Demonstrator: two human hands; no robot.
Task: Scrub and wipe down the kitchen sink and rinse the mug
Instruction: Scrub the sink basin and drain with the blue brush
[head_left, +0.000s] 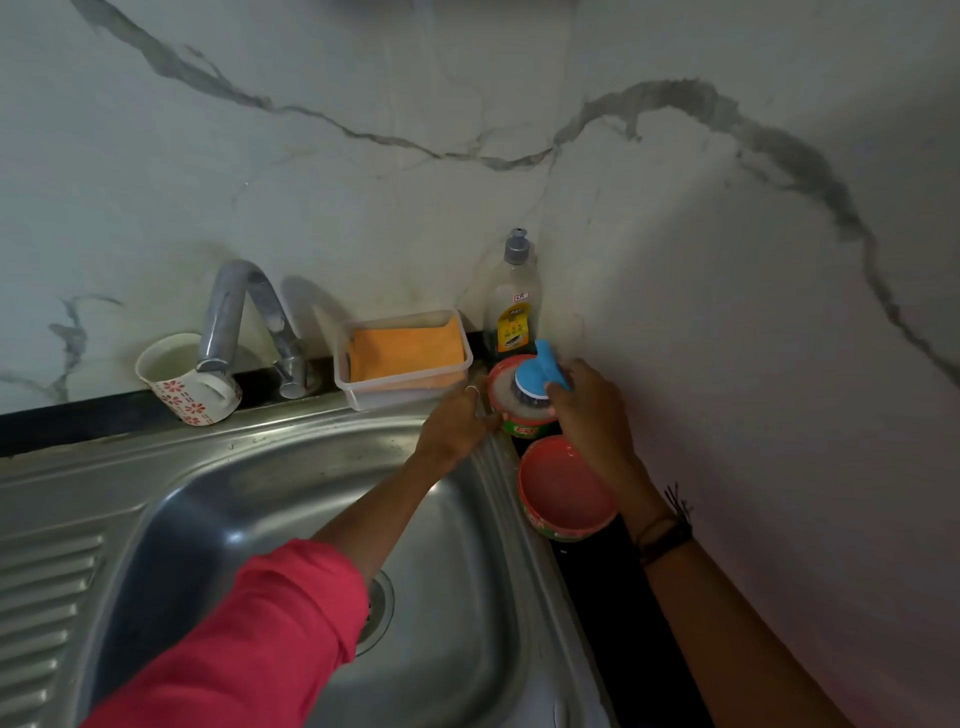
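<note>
Stainless steel sink (291, 499) fills the lower left, with its drain partly hidden under a red sleeve (260, 634). Every place below is given from this sink. On its back rim, left of the tap (244, 322), a white mug (187, 382) with red flower prints lies tilted, mouth facing up and left. Right of the tap, also on the back rim, a clear plastic tray (402, 364) holds an orange cloth (408, 348). At the sink's back right corner stands a dish-soap bottle (511, 301), and just in front of it an open soap tub (519, 410) sits on the dark bench (613, 597). The right hand (587, 410) has its grip clenched around the blue handle of a scrubber (540, 376), whose steel-wool head presses into the soap in the tub. The left hand (457, 421) holds the tub's side with curled fingers, just over the sink's right rim. The tub's red lid (566, 488) lies upturned on the bench beside the right rim, nearer the camera than the tub.
</note>
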